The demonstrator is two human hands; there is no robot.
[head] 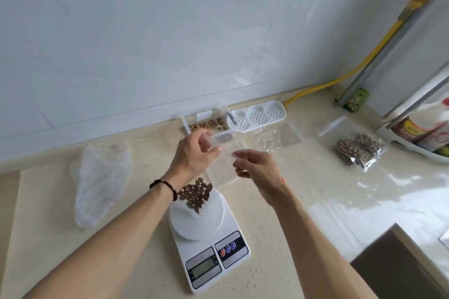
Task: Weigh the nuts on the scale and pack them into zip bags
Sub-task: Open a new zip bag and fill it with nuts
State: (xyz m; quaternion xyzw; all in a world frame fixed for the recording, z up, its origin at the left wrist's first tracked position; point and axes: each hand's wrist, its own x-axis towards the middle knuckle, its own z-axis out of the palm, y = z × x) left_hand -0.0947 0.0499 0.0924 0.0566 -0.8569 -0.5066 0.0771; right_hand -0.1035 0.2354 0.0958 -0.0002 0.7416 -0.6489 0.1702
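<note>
Here I hold an empty zip bag (224, 152) above the worktop (279, 201), just beyond the scale (209, 233), where a heap of nuts (195, 194) sits on the platter. My left hand (194, 155) pinches one lip of the bag's mouth and my right hand (255, 165) pinches the other, so I judge I'm opening it. Next I'd need the mouth wide, then the nuts tipped in. Two filled bags (359, 150) lie well apart, right. The scale's display is unreadable.
</note>
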